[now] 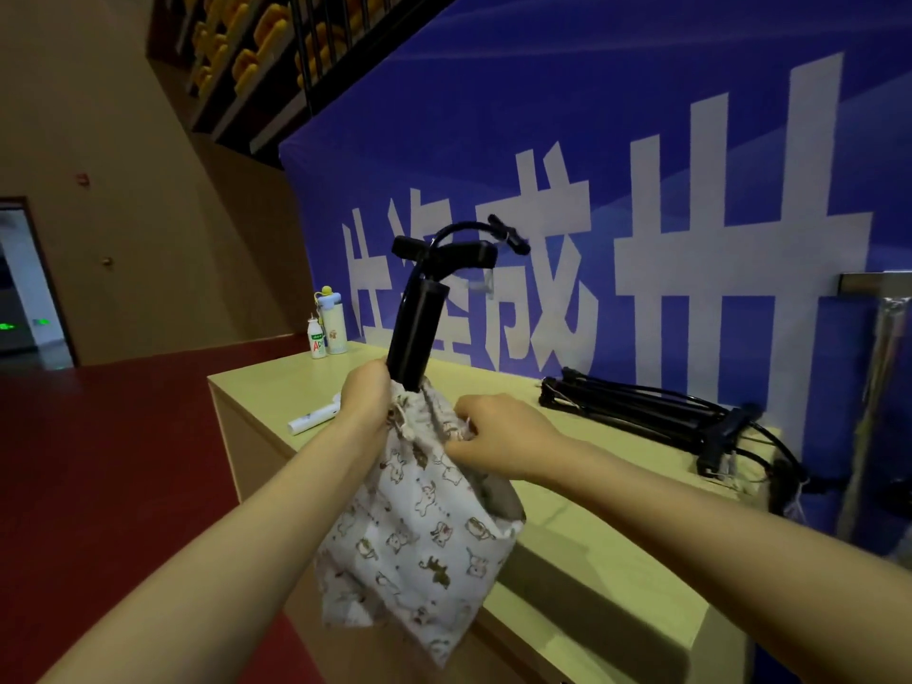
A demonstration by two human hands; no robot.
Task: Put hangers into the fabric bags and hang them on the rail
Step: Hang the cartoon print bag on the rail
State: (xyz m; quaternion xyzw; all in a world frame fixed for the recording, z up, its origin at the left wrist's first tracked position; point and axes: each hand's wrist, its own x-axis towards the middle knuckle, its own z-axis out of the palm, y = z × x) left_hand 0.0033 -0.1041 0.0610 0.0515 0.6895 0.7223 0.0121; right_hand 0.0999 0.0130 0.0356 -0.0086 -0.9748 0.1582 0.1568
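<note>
A white fabric bag (pixel 419 525) printed with small animals hangs in front of me, held at its gathered drawstring mouth. A black folded hanger (pixel 419 328), a thick cylinder with a T-shaped top and a curved hook, sticks up out of the mouth, tilted right. My left hand (pixel 365 392) pinches the left side of the mouth beside the cylinder's base. At the right side of the mouth, my right hand (pixel 498 431) grips the bunched fabric. The hanger's lower end is hidden inside the bag.
A pale wooden counter (pixel 567 525) runs below the bag. More black folded hangers (pixel 656 417) lie piled at its back right. Two small bottles (pixel 328 328) stand at the far left corner, a white tube (pixel 311 419) lies near the left edge. A metal post (pixel 883 387) stands right.
</note>
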